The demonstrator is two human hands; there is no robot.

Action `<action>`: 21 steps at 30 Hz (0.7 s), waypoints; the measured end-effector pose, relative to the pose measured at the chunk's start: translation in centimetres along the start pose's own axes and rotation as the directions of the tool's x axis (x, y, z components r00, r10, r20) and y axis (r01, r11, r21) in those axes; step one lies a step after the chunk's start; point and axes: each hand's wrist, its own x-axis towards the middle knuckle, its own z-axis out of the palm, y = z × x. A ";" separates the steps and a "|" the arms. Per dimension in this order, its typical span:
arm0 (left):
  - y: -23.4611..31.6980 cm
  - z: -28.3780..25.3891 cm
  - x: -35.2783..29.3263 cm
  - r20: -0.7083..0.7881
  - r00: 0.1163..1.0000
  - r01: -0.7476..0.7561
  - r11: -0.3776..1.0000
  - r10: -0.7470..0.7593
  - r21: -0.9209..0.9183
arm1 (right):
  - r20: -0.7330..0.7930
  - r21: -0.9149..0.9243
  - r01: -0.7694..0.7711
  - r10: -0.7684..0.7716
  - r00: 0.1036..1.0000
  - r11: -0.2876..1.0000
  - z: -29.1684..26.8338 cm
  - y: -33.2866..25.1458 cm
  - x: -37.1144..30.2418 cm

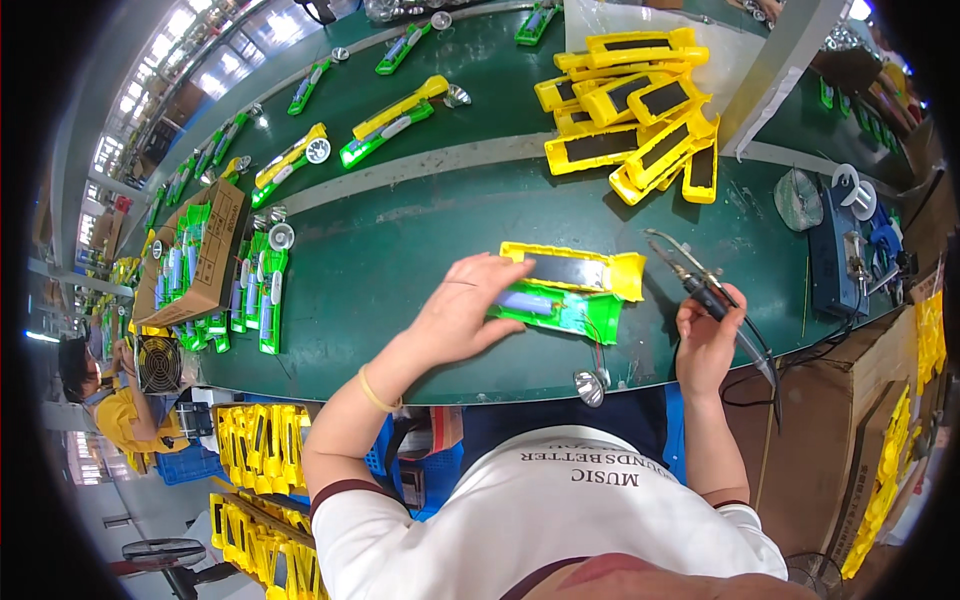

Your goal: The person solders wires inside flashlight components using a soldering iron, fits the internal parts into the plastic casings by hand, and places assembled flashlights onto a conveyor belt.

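Note:
My left hand (462, 312) rests fingers-down on a green torch half (565, 310) with a blue battery in it, holding it on the green bench (400, 250). A yellow cover with a dark panel (575, 268) lies right behind it, touching. My right hand (708, 340) grips a black soldering iron (700, 280), its tip raised to the right of the yellow cover. A small silver reflector (590, 385) on red wires lies at the bench's front edge.
A pile of several yellow covers (640, 125) sits at the back right. Green and yellow torch bodies (390, 122) lie along the far belt. A cardboard box of green halves (195, 260) stands at left. A solder stand and spool (850, 240) are at right. Another person (110, 400) works at far left.

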 end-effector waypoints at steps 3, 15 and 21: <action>-1.1 -1.2 -0.7 -0.099 0.995 0.026 1.000 -0.026 0.005 | -0.037 0.110 0.085 -0.082 0.996 0.990 -0.4 -0.3 0.1; 1.3 -0.5 1.7 -0.224 0.974 0.071 0.965 -0.013 0.251 | 0.014 0.054 0.126 -0.127 0.992 0.991 0.4 -1.3 0.9; 2.8 2.2 3.2 -0.101 0.975 0.184 0.976 -0.196 -0.119 | 0.125 0.113 -0.043 0.029 0.992 0.993 1.3 0.2 -1.4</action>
